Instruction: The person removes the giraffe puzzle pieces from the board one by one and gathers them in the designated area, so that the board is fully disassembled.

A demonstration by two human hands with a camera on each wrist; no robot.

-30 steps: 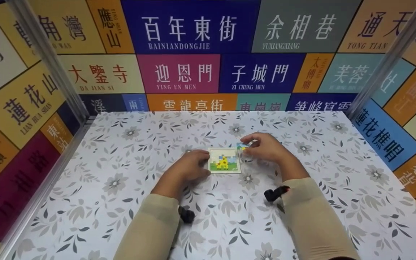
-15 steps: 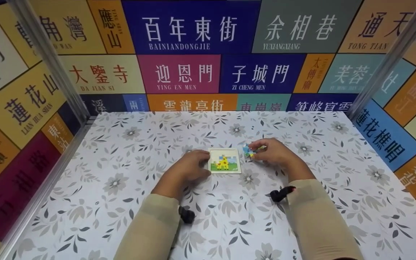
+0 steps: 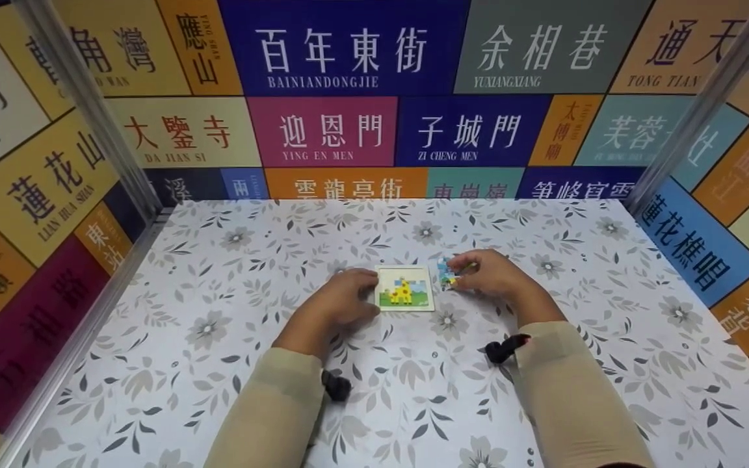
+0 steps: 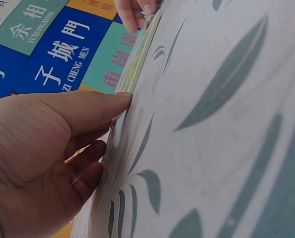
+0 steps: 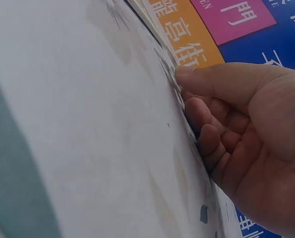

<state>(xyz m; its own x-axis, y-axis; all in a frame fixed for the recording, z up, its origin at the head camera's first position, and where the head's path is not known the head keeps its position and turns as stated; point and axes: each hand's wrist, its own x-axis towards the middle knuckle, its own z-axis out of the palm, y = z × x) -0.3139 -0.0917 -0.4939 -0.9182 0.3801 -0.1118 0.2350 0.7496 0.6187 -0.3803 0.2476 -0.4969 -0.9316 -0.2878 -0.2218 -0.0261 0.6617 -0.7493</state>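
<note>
The left grip [image 3: 342, 298] holds the left edge of a square puzzle tray [image 3: 402, 273], which lies flat on the floral counter [image 3: 387, 403]; 1 yellow giraffe [image 3: 403, 294] shows in its lower part. Just right of it, the right grip [image 3: 491, 276] pinches small blue-and-green puzzle material [image 3: 443, 273]; I cannot tell the piece count.

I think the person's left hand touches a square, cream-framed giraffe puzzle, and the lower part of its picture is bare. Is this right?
Not entirely: the bare part is the upper one. The head view shows green ground along the bottom of the square, cream-framed giraffe puzzle. The person's left hand does touch it.
</note>
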